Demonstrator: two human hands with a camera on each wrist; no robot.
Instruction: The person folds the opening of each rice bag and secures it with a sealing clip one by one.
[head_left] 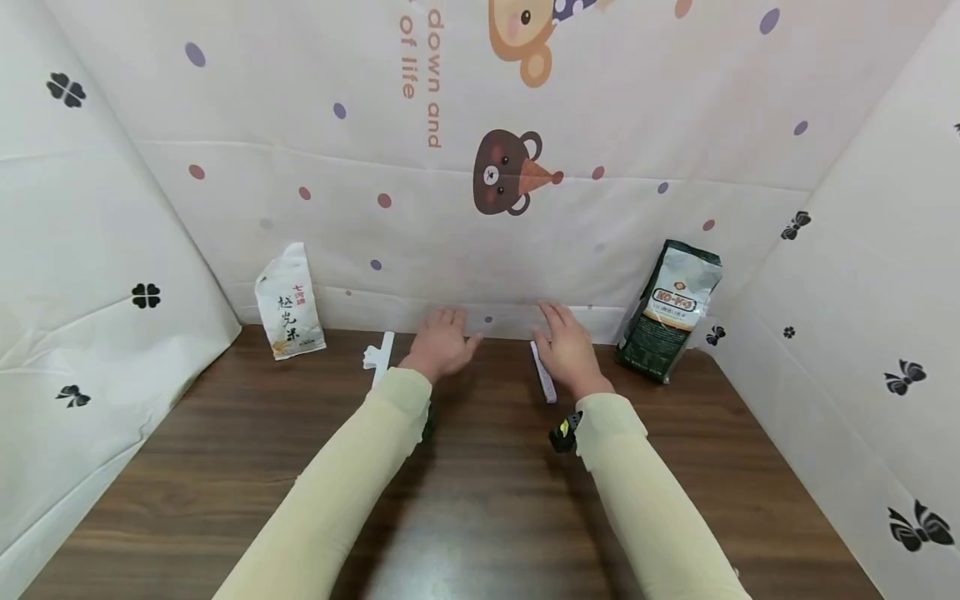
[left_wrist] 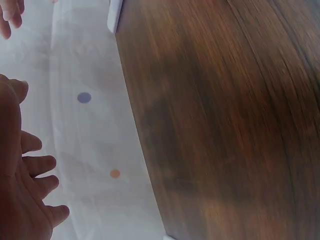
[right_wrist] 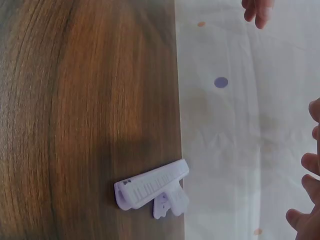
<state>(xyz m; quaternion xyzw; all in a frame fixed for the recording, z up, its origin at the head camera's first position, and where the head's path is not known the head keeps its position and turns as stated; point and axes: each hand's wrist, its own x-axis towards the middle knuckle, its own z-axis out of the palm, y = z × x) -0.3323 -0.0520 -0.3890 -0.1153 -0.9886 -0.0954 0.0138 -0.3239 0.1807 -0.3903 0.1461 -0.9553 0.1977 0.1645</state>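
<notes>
My left hand hovers over the back of the wooden table, fingers stretched forward and nothing in its grasp. Just left of it lies a white bag clip, partly hidden by the sleeve. My right hand is likewise extended with an empty palm. A pale purple bag clip lies on the wood by that hand, its long ribbed bar angled toward the back edge. In the left wrist view, the spread fingers stand in front of the white cloth.
At the back left stands a white rice bag with dark lettering. A dark green and silver bag leans at the back right. White printed cloth rises behind and along both sides of the table.
</notes>
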